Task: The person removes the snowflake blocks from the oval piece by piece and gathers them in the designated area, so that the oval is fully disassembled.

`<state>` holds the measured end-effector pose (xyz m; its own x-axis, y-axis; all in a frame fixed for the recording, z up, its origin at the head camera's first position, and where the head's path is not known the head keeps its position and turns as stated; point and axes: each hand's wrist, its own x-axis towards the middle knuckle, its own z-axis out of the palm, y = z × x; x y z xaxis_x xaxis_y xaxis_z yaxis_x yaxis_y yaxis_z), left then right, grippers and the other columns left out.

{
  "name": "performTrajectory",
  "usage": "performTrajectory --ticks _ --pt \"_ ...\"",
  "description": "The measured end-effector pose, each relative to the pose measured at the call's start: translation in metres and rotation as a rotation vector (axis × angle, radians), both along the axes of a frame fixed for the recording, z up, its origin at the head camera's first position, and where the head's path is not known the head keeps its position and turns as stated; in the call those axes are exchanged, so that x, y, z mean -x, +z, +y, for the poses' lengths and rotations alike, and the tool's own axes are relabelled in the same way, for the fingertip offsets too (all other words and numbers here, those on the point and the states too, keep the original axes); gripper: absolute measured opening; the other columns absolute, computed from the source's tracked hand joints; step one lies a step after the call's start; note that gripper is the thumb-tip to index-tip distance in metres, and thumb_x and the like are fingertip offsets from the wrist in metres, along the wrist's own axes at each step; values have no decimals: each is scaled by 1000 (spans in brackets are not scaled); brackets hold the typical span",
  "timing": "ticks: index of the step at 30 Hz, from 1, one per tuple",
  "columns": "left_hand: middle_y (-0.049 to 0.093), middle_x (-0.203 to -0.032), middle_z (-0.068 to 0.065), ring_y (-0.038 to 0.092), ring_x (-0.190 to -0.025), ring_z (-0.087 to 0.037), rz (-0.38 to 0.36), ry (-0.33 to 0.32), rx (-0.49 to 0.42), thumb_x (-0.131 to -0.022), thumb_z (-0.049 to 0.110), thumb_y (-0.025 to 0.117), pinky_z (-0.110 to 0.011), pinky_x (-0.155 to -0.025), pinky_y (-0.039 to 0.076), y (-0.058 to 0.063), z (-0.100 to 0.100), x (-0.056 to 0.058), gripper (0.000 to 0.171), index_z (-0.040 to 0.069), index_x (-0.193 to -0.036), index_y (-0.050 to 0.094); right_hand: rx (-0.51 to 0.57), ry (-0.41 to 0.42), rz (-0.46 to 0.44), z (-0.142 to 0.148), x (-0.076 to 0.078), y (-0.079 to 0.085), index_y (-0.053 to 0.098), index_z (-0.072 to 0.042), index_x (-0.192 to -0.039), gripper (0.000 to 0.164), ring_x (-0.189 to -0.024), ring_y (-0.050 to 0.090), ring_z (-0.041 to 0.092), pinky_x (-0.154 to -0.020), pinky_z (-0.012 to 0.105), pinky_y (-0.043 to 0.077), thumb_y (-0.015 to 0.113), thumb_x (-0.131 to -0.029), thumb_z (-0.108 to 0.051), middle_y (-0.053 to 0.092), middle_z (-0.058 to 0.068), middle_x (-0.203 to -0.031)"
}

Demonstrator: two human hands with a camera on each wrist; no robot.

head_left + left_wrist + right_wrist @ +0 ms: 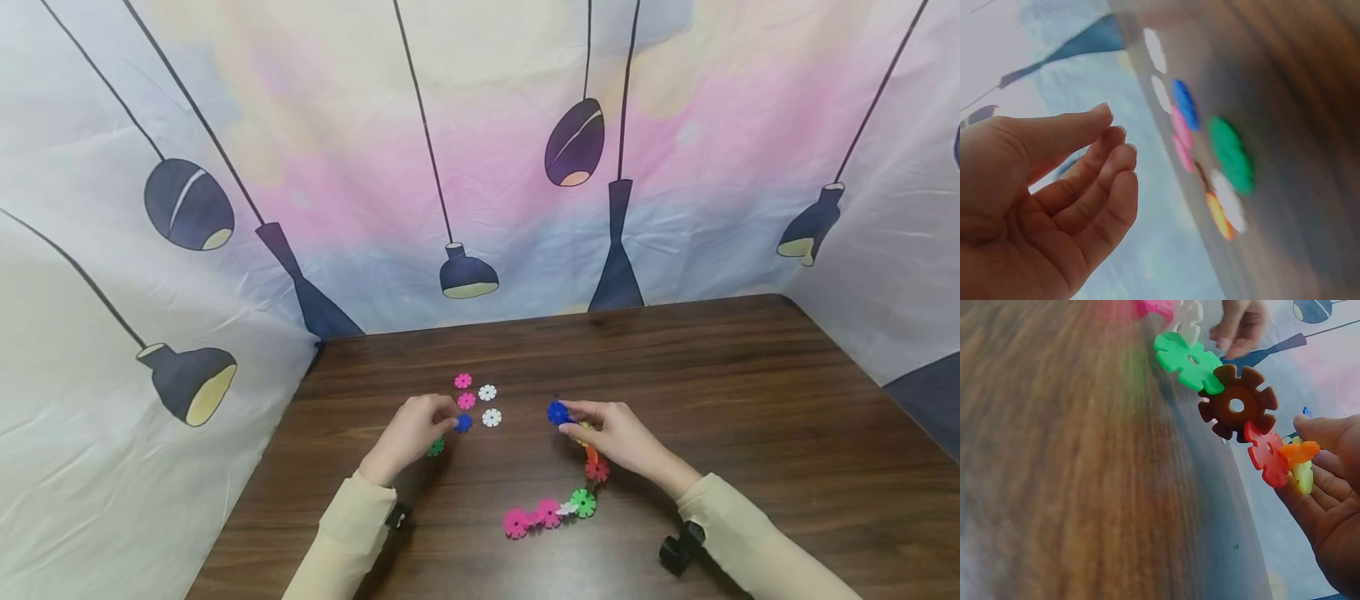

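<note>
My right hand (618, 429) pinches the blue end of a chain of interlocking plastic flower discs. Down from the blue disc (557, 412) run yellow, an orange disc (1300, 450), a red disc (1267, 454), a brown disc (1238, 403), a green disc (583, 503), white and pink ones. The chain curves to the pink disc (516, 523) at its other end. My left hand (415, 429) hovers over the table beside a loose blue disc (1185, 105); in the left wrist view its fingers are loosely bent, with a gap to the thumb and nothing held.
Loose pink discs (466, 401) and white discs (491, 417) lie beyond the left hand. A green disc (1231, 155), a white disc (1229, 201) and an orange disc (1219, 215) lie nearby. The wooden table (750, 400) meets a lamp-printed curtain (525, 225) at the back.
</note>
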<state>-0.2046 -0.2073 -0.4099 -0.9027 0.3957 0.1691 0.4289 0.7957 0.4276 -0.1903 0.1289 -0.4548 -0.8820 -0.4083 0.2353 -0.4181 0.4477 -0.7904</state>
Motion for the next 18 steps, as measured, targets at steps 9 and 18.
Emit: performTrajectory --ticks 9,18 --pt "69 -84 3 55 -68 -10 75 -111 -102 -91 10 76 -26 -62 49 19 40 -3 5 7 -94 74 -14 -31 57 0 -2 5 76 -12 -113 30 -71 58 7 -62 24 49 73 -93 -35 75 0 -104" --pt "73 -90 -7 56 -68 -12 -8 -169 -148 -102 29 62 -26 -61 50 19 73 -8 26 7 -105 75 31 -12 136 -8 -4 7 77 -20 -101 18 -58 43 4 -53 23 39 71 -94 -35 69 -4 -79"
